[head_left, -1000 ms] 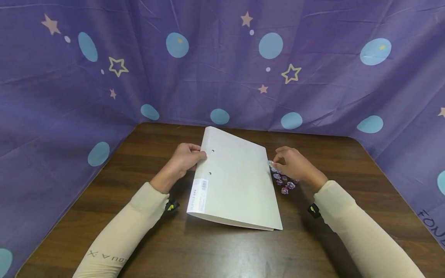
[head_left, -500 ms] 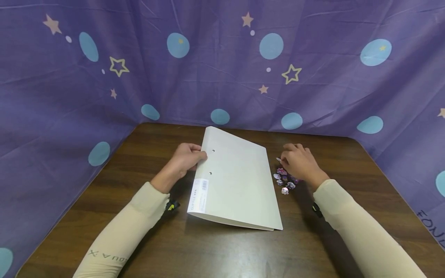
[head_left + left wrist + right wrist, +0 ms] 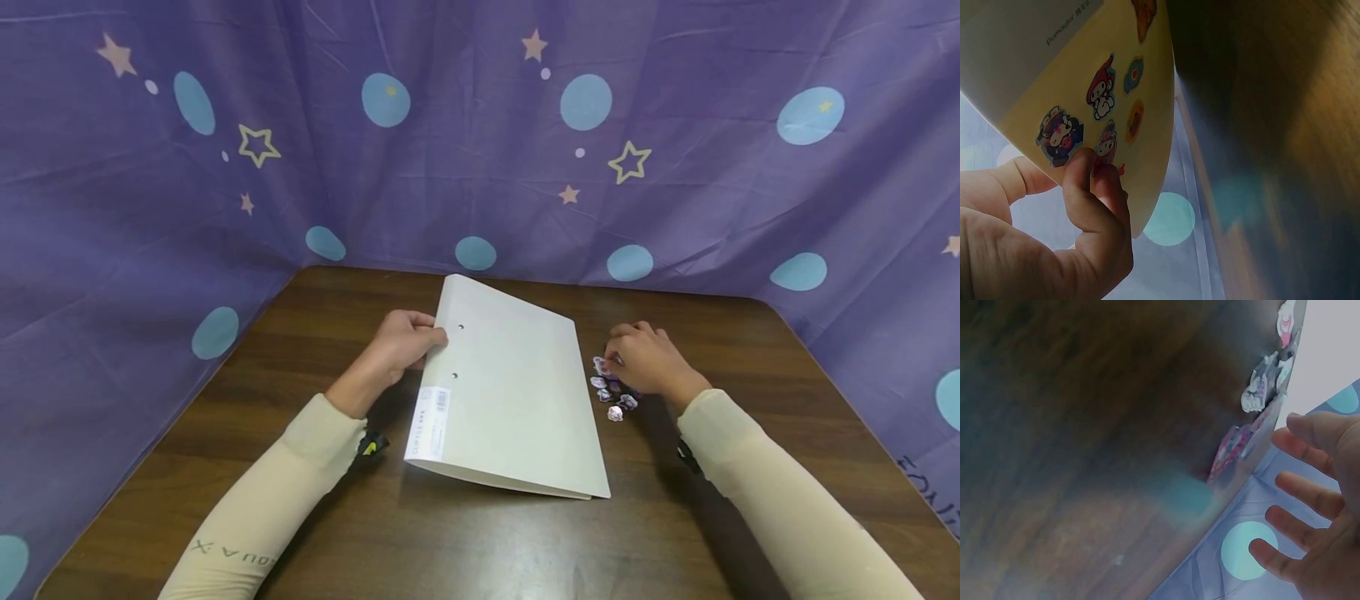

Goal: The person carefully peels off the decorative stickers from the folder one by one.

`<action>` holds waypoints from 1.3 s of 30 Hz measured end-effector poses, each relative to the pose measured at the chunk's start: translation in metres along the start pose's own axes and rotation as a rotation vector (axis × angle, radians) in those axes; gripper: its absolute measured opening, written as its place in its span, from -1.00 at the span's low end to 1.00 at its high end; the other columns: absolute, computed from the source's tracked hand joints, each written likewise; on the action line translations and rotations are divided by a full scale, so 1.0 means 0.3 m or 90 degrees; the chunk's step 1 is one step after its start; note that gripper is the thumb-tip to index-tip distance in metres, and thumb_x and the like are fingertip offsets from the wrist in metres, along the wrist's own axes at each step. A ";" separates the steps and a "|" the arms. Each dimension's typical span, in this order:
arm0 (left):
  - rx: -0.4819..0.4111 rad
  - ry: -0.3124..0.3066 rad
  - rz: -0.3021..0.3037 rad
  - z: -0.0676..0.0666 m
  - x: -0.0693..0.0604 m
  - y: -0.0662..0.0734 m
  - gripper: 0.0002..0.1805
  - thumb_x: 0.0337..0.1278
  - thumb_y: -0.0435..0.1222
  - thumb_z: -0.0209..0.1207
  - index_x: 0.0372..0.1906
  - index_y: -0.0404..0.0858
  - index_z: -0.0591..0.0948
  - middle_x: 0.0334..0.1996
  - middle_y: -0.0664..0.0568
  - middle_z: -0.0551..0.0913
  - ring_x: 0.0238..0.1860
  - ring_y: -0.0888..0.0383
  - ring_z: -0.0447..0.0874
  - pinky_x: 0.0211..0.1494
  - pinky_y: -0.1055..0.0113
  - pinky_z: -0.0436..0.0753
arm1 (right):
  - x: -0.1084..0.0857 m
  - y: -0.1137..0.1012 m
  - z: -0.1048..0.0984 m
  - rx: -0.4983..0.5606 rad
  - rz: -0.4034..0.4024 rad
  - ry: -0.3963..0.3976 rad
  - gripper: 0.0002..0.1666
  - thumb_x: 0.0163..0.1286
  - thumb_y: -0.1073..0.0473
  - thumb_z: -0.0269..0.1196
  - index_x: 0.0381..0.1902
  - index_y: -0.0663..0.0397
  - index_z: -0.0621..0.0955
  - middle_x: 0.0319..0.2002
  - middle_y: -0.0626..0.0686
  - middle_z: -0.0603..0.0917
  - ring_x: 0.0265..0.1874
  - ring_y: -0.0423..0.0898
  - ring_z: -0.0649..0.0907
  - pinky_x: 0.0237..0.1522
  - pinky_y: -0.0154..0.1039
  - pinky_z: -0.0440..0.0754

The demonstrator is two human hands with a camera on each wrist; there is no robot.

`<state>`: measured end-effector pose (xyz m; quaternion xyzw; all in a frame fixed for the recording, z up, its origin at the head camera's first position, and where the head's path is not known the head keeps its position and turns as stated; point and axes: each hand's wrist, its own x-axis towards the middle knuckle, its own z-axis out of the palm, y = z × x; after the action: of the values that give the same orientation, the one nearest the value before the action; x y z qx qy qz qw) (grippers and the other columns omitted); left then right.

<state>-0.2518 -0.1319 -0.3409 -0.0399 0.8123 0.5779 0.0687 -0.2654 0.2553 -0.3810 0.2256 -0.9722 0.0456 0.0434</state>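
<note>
My left hand [image 3: 405, 342] grips the spine side of a white file folder [image 3: 517, 400], thumb on top, fingers beneath. In the left wrist view, that hand's fingers [image 3: 1094, 206] press on the folder's underside, which carries several cartoon stickers [image 3: 1102, 94]. The folder lies tilted, its spine side raised. Right of it, my right hand [image 3: 643, 358] hovers over a small pile of cut-out stickers [image 3: 615, 413], hiding part of the pile. In the right wrist view, the right hand [image 3: 1329, 487] has loosely bent, spread fingers, with nothing visible between thumb and index finger.
A dark wooden table [image 3: 495, 550] is beneath everything. Behind and beside it hangs a purple curtain [image 3: 480, 167] with stars and blue ovals. A printed label [image 3: 430, 423] sits at the folder's near spine corner.
My right hand has moved right, away from the folder's edge, then down to the sticker pile. A small piece near its fingertips has gone from sight. The left hand and folder stay put.
</note>
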 end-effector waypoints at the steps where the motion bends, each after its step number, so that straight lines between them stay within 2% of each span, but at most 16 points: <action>1: -0.001 -0.001 0.001 0.000 0.000 0.000 -0.54 0.11 -0.38 0.23 0.13 -0.49 0.57 -0.02 -0.26 0.61 -0.28 0.05 0.69 -0.32 0.24 0.72 | 0.000 0.000 0.003 -0.001 0.001 -0.004 -0.89 0.38 0.11 0.36 -0.20 -0.07 0.80 0.24 0.27 0.59 0.18 0.41 0.49 0.05 0.40 0.46; 11: -0.003 -0.003 -0.003 0.000 -0.005 0.007 -0.52 0.12 -0.37 0.24 0.15 -0.49 0.56 -0.01 -0.27 0.61 -0.26 0.03 0.70 -0.23 0.15 0.73 | -0.011 -0.011 0.022 0.001 0.012 -0.023 -0.86 0.42 0.10 0.36 -0.16 -0.06 0.81 0.23 0.25 0.61 0.19 0.40 0.50 0.06 0.42 0.45; 15: 0.000 -0.002 -0.003 0.000 -0.005 0.009 -0.52 0.13 -0.37 0.24 0.16 -0.49 0.55 0.00 -0.27 0.61 -0.24 0.01 0.70 -0.21 0.13 0.73 | -0.012 -0.018 0.020 0.018 0.023 -0.024 -0.88 0.41 0.11 0.37 -0.21 -0.05 0.81 0.21 0.26 0.62 0.17 0.38 0.50 0.05 0.40 0.46; 23: 0.005 0.003 -0.004 0.001 -0.005 0.006 -0.51 0.12 -0.36 0.25 0.18 -0.47 0.56 -0.01 -0.25 0.62 -0.23 0.02 0.69 -0.26 0.20 0.71 | -0.004 -0.019 0.025 0.025 0.042 -0.021 -0.92 0.36 0.09 0.41 -0.29 -0.08 0.79 0.05 0.16 0.69 0.01 0.27 0.54 -0.08 0.27 0.50; 28: 0.002 0.002 -0.003 0.000 -0.008 0.006 -0.51 0.12 -0.36 0.25 0.17 -0.47 0.56 -0.01 -0.25 0.62 -0.24 0.03 0.69 -0.27 0.22 0.70 | -0.004 -0.020 0.019 0.026 0.051 -0.029 -0.92 0.35 0.08 0.41 -0.28 -0.08 0.79 0.02 0.14 0.70 0.01 0.27 0.54 -0.07 0.29 0.49; 33: 0.002 0.002 -0.007 0.002 -0.009 0.009 -0.51 0.14 -0.35 0.26 0.18 -0.46 0.56 0.02 -0.25 0.62 -0.21 0.01 0.69 -0.24 0.20 0.71 | 0.000 -0.019 0.011 0.022 0.046 -0.017 -0.93 0.34 0.10 0.39 -0.27 -0.07 0.78 0.01 0.14 0.70 0.02 0.30 0.55 -0.08 0.31 0.51; 39: -0.006 -0.003 -0.005 -0.001 -0.007 0.006 -0.49 0.16 -0.35 0.25 0.21 -0.47 0.55 0.04 -0.26 0.62 -0.19 0.02 0.68 -0.17 0.16 0.71 | 0.002 -0.031 0.014 0.030 0.023 0.011 -0.88 0.37 0.10 0.36 -0.20 -0.01 0.75 0.01 0.14 0.70 -0.03 0.25 0.58 -0.15 0.24 0.56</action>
<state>-0.2501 -0.1317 -0.3387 -0.0425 0.8094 0.5812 0.0725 -0.2622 0.2463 -0.3844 0.2084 -0.9744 0.0712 0.0459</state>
